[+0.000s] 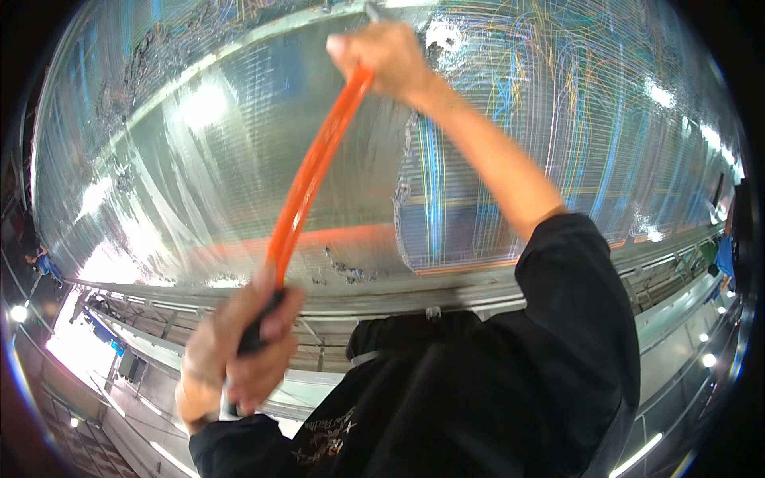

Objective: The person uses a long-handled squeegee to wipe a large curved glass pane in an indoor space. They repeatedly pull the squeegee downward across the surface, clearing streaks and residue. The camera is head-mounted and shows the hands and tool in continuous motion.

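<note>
A long tool with an orange, slightly bowed handle [307,187] and a black grip slants across the middle of the view. My left hand [247,342] is closed round the black grip at the lower left, blurred by motion. Near the top, my right hand [386,60] wraps the far end of the orange shaft, its thumb pointing left. A small metal part [372,12] shows beyond that hand; the tool's working end cannot be made out. Under the tool spreads a wide shiny panel [319,151], smooth grey in the middle.
Right of the bare area lies a ragged-edged layer [454,199] with blue and yellow lines. Dark crumbs [347,267] sit near the panel's near edge. A metal rail [430,301] runs along that edge. Other people [46,264] are at the far left and far right.
</note>
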Tool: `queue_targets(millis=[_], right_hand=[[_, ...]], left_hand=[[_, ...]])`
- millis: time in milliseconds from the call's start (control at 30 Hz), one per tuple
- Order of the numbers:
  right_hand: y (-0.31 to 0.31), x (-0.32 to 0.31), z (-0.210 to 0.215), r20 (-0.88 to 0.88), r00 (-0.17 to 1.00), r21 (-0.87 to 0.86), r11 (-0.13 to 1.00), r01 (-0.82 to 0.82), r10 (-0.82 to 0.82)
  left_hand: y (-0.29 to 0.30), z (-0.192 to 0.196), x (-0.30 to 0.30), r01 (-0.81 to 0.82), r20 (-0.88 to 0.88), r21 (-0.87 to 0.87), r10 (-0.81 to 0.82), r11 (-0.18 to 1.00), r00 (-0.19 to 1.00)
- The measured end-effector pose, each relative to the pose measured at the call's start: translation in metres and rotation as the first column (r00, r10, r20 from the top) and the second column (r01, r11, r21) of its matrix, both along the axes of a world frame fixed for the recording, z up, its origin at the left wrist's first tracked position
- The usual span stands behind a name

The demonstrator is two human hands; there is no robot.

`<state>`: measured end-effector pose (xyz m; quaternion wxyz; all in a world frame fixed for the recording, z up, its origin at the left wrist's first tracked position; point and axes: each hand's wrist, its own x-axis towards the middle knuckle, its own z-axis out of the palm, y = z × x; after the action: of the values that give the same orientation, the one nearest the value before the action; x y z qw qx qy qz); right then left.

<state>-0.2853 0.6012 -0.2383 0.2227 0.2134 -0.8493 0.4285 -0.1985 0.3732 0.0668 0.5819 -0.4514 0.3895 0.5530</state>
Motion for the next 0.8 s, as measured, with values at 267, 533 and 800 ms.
queue_targets(millis=[267, 533, 800], right_hand=[[0.041, -0.041, 0.008, 0.116, 0.987, 0.153, 0.98, -0.128, 0.111], [-0.131, 0.245, 0.017, 0.218, 0.915, 0.018, 0.936, -0.352, 0.34], [-0.116, 0.464, 0.039, 0.359, 0.904, 0.03, 0.966, -0.258, 0.231]], left_hand=[[0.037, -0.055, 0.013, -0.142, -0.184, 0.415, 0.236, 0.899, 0.954], [-0.116, -0.015, 0.29, -0.353, 0.135, 0.161, 0.334, 0.922, 0.933], [-0.124, 0.018, 0.438, 0.151, 0.103, 0.098, -0.161, 0.984, 0.982]])
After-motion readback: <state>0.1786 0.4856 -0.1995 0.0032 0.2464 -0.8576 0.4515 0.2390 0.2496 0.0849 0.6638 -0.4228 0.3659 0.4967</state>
